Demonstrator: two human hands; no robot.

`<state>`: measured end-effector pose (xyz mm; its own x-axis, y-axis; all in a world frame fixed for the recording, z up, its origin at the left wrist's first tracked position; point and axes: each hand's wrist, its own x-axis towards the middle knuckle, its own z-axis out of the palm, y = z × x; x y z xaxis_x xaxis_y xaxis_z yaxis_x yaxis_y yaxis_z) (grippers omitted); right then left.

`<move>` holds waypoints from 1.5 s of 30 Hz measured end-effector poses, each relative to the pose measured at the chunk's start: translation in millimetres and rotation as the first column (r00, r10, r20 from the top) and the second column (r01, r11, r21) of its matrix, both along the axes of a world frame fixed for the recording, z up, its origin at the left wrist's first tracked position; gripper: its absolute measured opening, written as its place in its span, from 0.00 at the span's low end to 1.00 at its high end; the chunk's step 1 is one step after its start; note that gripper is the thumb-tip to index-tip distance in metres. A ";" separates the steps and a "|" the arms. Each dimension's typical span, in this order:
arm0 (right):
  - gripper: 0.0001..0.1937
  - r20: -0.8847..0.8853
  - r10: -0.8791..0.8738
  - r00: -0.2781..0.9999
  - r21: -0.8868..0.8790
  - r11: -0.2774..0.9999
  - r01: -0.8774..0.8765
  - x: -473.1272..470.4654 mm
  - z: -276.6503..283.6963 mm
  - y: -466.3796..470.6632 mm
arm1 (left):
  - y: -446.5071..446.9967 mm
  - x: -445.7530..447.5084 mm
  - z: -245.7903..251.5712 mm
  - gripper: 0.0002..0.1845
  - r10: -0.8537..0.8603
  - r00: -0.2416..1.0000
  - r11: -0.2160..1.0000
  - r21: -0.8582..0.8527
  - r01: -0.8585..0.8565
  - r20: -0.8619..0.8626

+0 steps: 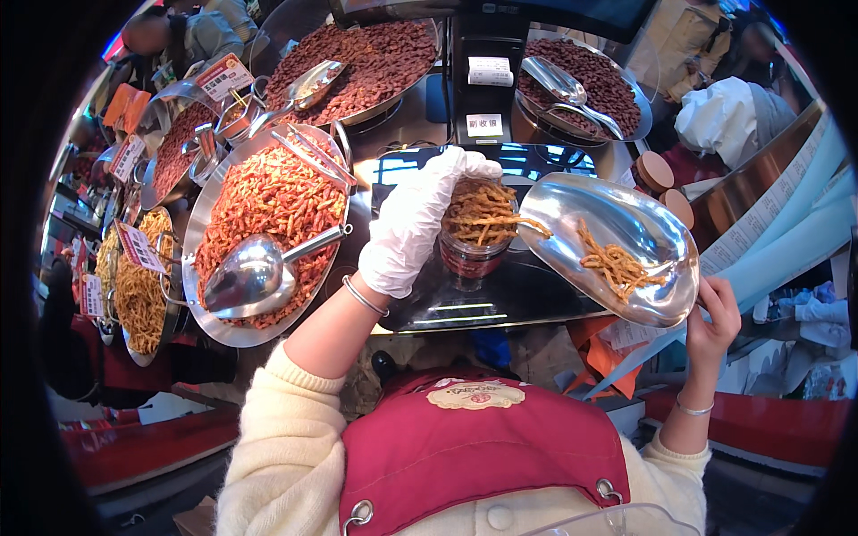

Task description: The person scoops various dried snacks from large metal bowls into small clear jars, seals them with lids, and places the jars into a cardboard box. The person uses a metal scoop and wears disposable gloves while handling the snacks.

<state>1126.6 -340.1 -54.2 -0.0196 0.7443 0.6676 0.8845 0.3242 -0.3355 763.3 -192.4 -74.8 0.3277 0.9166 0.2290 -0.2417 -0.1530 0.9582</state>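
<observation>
My left hand (419, 218), in a thin white glove, curves around the left and far sides of a clear jar's (473, 258) mouth. Golden-brown fried strips (484, 211) heap above the rim, pressed against the gloved fingers. From the right, the lip of a large steel scoop (643, 221) meets the heap, and one strip bridges scoop and jar. A small bunch of strips (617, 261) lies in the scoop's bowl. Bare, my right hand (714, 311) holds the scoop at its right end, with the grip partly hidden behind the bowl.
The jar stands on a glossy black counter panel (429, 308). Left is a steel pan (194, 295) of reddish snack pieces with another scoop (251, 275). Dark-red snacks fill pans behind, around a black terminal (486, 100). Lidded jars (653, 171) and people stand beyond, at right.
</observation>
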 end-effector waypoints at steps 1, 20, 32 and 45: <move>0.19 -0.007 -0.007 1.000 -0.004 1.000 0.007 1.6 -2.4 -2.0 | -2.0 0.8 3.8 0.19 -0.007 0.999 0.999 -0.046 0.009 0.037; 0.19 0.050 0.010 0.999 0.042 0.999 -0.012 -5.2 6.8 9.1 | -5.1 -12.2 -5.7 0.20 0.123 0.990 0.986 0.119 -0.114 -0.071; 0.21 -0.057 -0.046 0.997 -0.034 0.998 0.044 6.5 -17.3 -11.6 | -6.3 -16.1 0.4 0.20 0.164 0.977 0.966 0.223 -0.131 -0.135; 0.17 -0.047 -0.086 0.995 0.007 0.996 0.086 -2.0 -45.4 -7.1 | -5.0 -18.9 -0.9 0.16 0.168 0.985 0.983 0.084 -0.165 -0.036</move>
<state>1124.6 -347.2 -99.6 0.0756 0.7360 0.6727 0.8928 0.2505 -0.3744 744.4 -197.4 -75.7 0.1829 0.9384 0.2933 -0.1658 -0.2646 0.9500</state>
